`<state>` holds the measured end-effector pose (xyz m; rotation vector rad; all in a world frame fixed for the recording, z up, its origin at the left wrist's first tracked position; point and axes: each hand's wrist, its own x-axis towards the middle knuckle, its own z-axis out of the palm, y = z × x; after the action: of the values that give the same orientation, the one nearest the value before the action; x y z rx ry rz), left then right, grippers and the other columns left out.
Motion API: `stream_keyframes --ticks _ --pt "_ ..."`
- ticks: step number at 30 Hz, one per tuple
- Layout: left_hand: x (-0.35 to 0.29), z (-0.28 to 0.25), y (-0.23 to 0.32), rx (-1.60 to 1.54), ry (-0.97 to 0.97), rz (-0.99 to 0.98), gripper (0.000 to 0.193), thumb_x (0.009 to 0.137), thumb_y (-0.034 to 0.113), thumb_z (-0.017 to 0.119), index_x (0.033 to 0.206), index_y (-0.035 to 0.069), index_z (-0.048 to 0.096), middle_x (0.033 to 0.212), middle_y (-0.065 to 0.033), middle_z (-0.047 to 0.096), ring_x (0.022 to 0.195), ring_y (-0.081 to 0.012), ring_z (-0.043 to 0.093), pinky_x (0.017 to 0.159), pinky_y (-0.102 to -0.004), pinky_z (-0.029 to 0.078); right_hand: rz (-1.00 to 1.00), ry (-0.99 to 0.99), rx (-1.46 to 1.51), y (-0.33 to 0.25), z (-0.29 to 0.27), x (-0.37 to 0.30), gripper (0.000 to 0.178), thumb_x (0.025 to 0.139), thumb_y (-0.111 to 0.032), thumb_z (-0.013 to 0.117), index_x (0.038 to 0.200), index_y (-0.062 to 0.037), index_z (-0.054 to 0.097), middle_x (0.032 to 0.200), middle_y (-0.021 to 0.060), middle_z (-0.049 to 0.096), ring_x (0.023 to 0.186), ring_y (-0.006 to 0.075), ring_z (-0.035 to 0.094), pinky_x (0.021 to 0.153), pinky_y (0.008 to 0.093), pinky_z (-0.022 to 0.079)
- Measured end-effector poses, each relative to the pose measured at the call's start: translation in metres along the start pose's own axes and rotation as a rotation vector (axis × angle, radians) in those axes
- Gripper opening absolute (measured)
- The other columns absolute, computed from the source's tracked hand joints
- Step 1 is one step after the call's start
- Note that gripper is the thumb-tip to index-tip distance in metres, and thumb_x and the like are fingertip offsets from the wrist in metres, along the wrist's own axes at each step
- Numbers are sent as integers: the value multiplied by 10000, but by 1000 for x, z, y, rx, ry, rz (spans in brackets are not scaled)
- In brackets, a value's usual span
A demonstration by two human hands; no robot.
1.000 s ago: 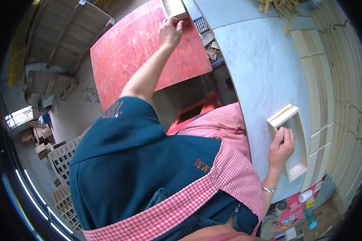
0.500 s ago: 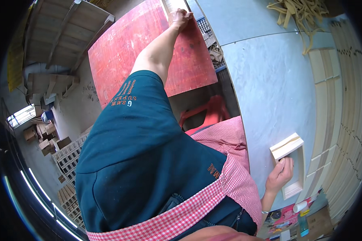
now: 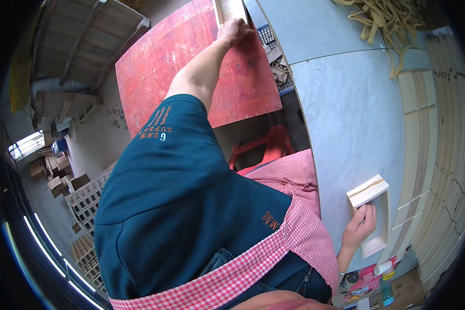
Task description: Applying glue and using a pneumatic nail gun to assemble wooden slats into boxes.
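My left arm stretches out over the red board, and my left hand (image 3: 233,32) is closed on the near end of a pale wooden frame (image 3: 228,9). The top picture edge cuts off the far part of that frame. On the blue-grey table my right hand (image 3: 360,226) has its fingers curled round the side of a second rectangular wooden frame (image 3: 368,191). This one rests on the tabletop, its broad pale end rail toward the far side. My fingers partly cover its nearer long side.
The red board (image 3: 170,62) lies left of the blue-grey table (image 3: 346,113). Tan strips (image 3: 385,20) are heaped at the table's far end, and wooden slats (image 3: 418,139) line its right side. A red stool (image 3: 268,147) stands below, near a blue crate (image 3: 284,77).
My left hand has come slightly nearer with its wooden frame, and more of that frame shows. My right hand and its frame have hardly moved.
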<state>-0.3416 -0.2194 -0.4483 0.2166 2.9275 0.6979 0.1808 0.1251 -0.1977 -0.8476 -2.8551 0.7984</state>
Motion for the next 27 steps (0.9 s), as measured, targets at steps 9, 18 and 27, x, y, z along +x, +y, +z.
stream_keyframes --ticks 9,18,27 --pt "-195 -60 22 -169 -20 84 492 893 130 744 1369 157 623 883 -56 701 714 -169 629 676 -310 512 -308 -18 373 -104 10 27 148 906 28 583 1019 -16 668 960 86 632 868 199 588 781 293 498" --pt "-328 -69 46 -720 -155 131 709 904 -82 646 1541 159 450 845 1 653 729 -70 546 662 -225 471 -551 -361 554 -185 192 100 167 891 -122 626 975 5 694 880 161 702 690 330 640 661 381 527" --pt "-357 -49 53 -642 -126 128 631 911 -69 648 1495 117 496 863 -36 676 704 -109 583 666 -254 491 -398 -650 246 -190 251 100 190 805 -156 635 792 26 688 778 229 707 698 427 668 669 466 553"
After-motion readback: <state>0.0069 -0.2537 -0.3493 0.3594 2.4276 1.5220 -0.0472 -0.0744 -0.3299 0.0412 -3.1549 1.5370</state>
